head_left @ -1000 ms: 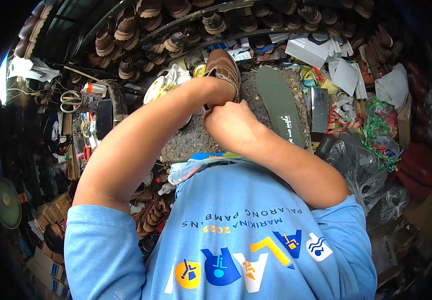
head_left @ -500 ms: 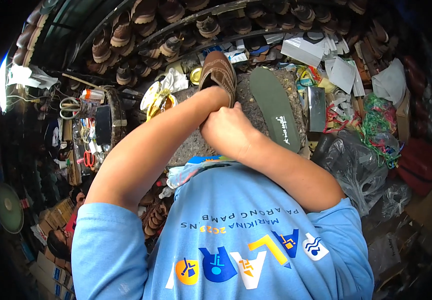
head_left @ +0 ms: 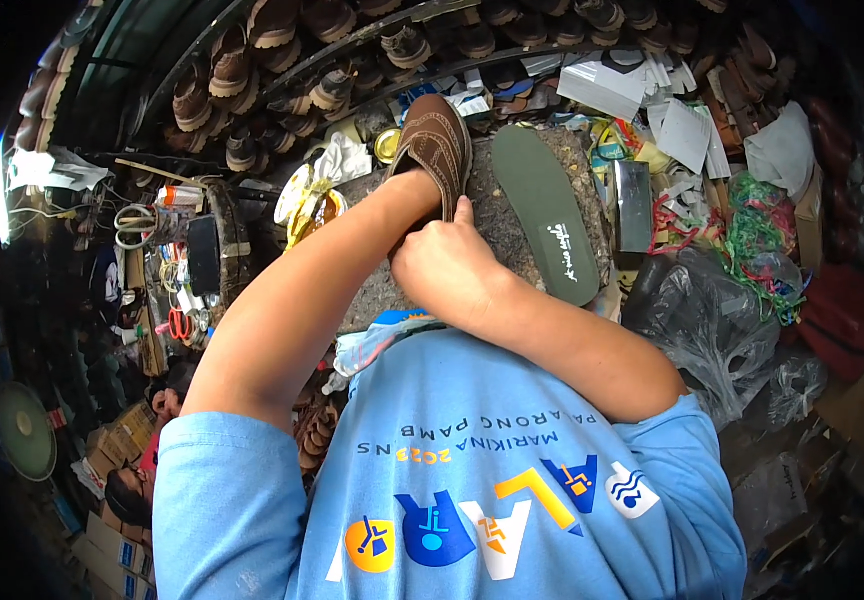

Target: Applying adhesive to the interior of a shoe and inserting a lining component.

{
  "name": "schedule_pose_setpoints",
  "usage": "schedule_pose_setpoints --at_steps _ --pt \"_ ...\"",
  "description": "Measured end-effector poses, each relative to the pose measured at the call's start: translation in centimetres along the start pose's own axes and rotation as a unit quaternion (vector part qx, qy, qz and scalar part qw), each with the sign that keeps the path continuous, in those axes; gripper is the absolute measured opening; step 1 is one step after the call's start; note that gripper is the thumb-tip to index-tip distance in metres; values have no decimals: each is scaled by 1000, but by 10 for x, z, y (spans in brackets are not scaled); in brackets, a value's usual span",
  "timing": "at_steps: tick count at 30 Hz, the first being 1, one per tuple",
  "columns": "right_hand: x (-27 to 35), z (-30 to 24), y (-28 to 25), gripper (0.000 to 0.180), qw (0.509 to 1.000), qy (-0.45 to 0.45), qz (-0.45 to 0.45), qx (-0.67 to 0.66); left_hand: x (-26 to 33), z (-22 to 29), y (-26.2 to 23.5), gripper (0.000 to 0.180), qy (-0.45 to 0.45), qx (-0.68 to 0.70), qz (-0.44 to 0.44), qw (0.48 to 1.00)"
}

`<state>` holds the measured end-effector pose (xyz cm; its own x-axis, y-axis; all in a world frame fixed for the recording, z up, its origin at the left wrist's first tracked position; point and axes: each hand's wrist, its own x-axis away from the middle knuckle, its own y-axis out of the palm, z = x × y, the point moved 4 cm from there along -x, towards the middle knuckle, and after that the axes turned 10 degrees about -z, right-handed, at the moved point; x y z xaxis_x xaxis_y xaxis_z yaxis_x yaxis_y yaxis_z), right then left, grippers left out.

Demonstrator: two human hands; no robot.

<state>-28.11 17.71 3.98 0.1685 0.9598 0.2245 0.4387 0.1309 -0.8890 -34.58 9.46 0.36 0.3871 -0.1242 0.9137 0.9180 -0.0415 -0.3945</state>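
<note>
A brown brogue-style shoe with stitched, perforated seams points away from me above a rough, dark work surface. My left hand reaches into its opening. Only the wrist and the back part of that hand show; the fingers are hidden inside the shoe. Closed round the heel end is my right hand, its thumb pressed along the shoe's right side. To the right of the shoe lies a long dark green insole with a small white label at its heel. Neither hand touches the insole.
Shoes line racks at the back. Left are scissors, a yellow-rimmed tin and crumpled paper. On the right are a metal box, paper scraps, tangled coloured string and plastic bags. Another person is at lower left.
The shoe has turned slightly, showing more of its right side. My right thumb now extends up along that side, and both hands have shifted slightly. The insole sits slightly further left in view.
</note>
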Motion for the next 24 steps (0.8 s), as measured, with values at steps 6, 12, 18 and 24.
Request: schedule_pose_setpoints --at_steps 6,12,18,24 --pt "-3 3 6 17 1000 15 12 12 -7 -2 -2 28 -18 -16 20 1000" --pt "-1 -9 6 16 999 -6 34 3 -11 1 -11 28 -25 -25 10 999" --pt "0 4 3 16 999 3 46 2 -20 -1 -16 28 -32 -28 10 999" --pt "2 2 13 16 999 -9 37 -7 -3 0 15 28 -23 -31 9 999"
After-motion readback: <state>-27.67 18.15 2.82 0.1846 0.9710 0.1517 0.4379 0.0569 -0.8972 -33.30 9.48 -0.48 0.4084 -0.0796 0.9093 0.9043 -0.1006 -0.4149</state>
